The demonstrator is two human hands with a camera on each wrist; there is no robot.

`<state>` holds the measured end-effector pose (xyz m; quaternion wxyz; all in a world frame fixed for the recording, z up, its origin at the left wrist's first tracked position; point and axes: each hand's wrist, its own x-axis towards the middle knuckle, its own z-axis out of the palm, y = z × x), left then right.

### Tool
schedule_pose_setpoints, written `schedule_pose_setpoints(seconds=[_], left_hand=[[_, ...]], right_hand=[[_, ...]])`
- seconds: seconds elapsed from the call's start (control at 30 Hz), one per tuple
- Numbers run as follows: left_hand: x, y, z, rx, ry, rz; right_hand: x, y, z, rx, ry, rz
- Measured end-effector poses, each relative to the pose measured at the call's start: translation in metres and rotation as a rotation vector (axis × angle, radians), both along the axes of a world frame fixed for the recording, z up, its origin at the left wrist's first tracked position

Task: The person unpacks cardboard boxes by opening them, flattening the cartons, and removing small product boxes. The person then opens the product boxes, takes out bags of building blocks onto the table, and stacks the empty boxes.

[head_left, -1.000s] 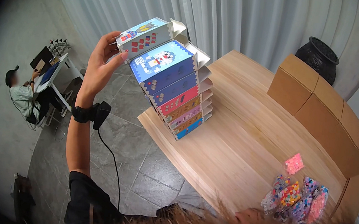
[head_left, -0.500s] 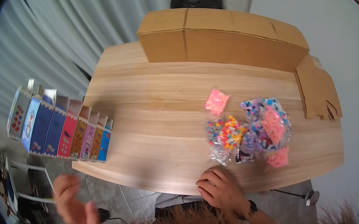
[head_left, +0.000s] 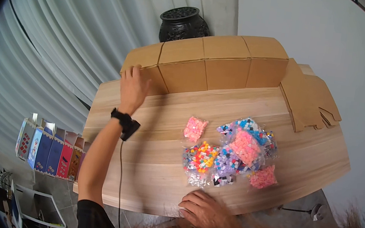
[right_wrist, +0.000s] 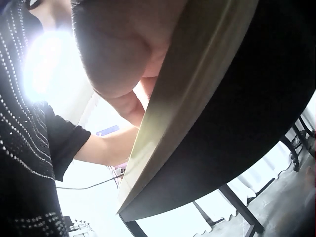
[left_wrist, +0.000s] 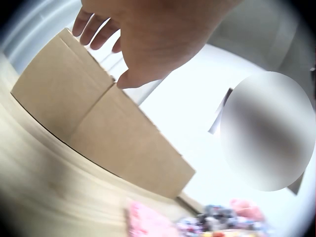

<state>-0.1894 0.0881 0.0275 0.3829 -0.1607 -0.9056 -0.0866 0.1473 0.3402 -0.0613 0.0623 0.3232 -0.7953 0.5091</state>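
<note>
My left hand reaches to the left end of a row of plain brown cardboard boxes along the back of the table. In the left wrist view its fingers lie spread at the upper edge of the box, the thumb close to the seam between two boxes. On the table's front edge rests my right hand, fingers loosely bent and holding nothing. Beyond it are clear bags of small colourful pieces, and a pink bag lies apart from the pile.
Printed boxes with raised flaps stand in a row at the table's left end. A flat cardboard piece lies at the right. Behind the table is a black carved pot. A cable trails from my left wrist.
My left hand has let go of the printed boxes, which now stand at the table's left end, and has moved to the brown boxes at the back. My right hand stays at the front edge.
</note>
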Motion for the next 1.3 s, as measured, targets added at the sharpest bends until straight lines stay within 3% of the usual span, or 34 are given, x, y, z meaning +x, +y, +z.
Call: schedule_pose_setpoints(seconds=[0.13, 0.27, 0.33, 0.57, 0.63, 0.87, 1.17, 1.2, 1.27, 1.3], left_hand=[[-0.026, -0.004, 0.01, -0.183, -0.046, 0.049], [-0.027, -0.013, 0.012, -0.154, -0.095, 0.089], [-0.026, -0.016, 0.013, -0.142, -0.052, -0.003], [-0.038, -0.038, 0.021, -0.164, -0.14, -0.078], [-0.033, -0.044, 0.026, -0.104, -0.274, -0.123], [0.092, -0.041, 0.069, -0.175, -0.427, -0.074], [0.297, -0.046, 0.06, -0.144, -0.431, -0.309], [0.312, -0.052, 0.058, -0.126, -0.446, -0.286], [0.332, -0.065, 0.055, 0.195, -0.307, -0.332], [0.337, -0.072, 0.049, 0.204, -0.306, -0.317]], right_hand=[[0.0, 0.002, -0.013, -0.015, 0.021, 0.054], [0.0, 0.003, -0.013, -0.039, 0.023, 0.063], [-0.001, 0.003, -0.014, -0.037, 0.03, 0.073], [0.002, 0.004, -0.007, -0.034, 0.031, 0.043], [0.004, 0.001, -0.009, -0.044, 0.004, 0.013], [0.003, 0.002, 0.002, -0.005, -0.022, 0.008], [-0.003, -0.002, 0.003, 0.017, -0.073, 0.074], [-0.003, -0.003, 0.001, 0.034, -0.066, 0.065], [-0.003, -0.005, 0.011, 0.084, -0.043, 0.048], [-0.002, -0.009, 0.025, 0.091, -0.044, 0.064]])
